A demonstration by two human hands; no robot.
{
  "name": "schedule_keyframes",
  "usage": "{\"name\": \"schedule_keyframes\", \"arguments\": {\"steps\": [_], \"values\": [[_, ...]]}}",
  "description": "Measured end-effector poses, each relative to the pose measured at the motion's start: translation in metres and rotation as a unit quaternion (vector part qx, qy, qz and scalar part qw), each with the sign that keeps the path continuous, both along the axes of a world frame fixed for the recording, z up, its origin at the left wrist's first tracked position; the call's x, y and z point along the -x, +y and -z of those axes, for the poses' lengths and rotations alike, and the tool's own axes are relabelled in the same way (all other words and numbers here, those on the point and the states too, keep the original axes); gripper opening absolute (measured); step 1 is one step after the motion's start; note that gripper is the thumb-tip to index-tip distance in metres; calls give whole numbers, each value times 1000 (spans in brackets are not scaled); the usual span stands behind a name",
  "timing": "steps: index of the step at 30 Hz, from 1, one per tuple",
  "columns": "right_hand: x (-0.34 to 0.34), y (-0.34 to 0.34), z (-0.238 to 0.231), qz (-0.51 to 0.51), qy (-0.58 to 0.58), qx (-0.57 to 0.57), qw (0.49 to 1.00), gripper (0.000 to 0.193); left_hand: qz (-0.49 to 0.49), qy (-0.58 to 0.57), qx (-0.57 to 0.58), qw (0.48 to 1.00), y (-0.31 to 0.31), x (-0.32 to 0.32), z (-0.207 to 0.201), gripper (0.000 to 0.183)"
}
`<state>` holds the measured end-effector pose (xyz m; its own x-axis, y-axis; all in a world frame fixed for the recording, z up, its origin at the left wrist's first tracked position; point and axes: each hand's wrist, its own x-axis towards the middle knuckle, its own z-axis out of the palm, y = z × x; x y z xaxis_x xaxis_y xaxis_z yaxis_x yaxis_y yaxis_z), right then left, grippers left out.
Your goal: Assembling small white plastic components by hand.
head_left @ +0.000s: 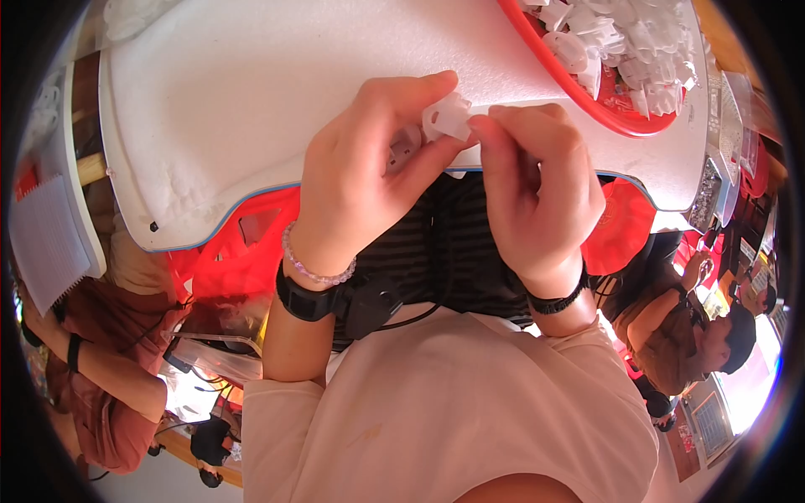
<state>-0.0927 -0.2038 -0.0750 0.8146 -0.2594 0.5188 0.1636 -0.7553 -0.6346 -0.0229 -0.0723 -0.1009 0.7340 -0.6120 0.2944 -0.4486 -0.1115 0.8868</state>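
Left hand: I saw it raised over the near edge of the counter, fingers closed on the small white plastic part, thumb tip pressed on the part's top.
Right hand: I saw it just beside the left, fingers closed on the same part from the right, fingertips touching it.
White plastic part: it was held between both hands, above the counter's near edge, clear of the surface.
Counter: I noted a white foam sheet with a blue rim along its near edge.
Red tray: it sat on the counter at the upper right, near the right hand, filled with a heap of similar white plastic pieces.
Wrists: I noted a bead bracelet and a black band on the left, and a black band on the right.
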Motion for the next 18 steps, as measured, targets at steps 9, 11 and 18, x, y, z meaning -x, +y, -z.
{"name": "schedule_keyframes", "arguments": {"steps": [9, 11, 18], "values": [[2, -1, -4, -16, 24, -53, 998, 17, 0, -18, -20, 1000, 1, 0, 0, 43], [3, -2, -4, -22, 29, -47, 998, 17, 2, -6, -10, 1000, 1, 0, 0, 42], [4, -8, -10, -45, 27, 15, 999, 19, 8, 5, 6, 1000, 0, -1, 0, 42]]}}
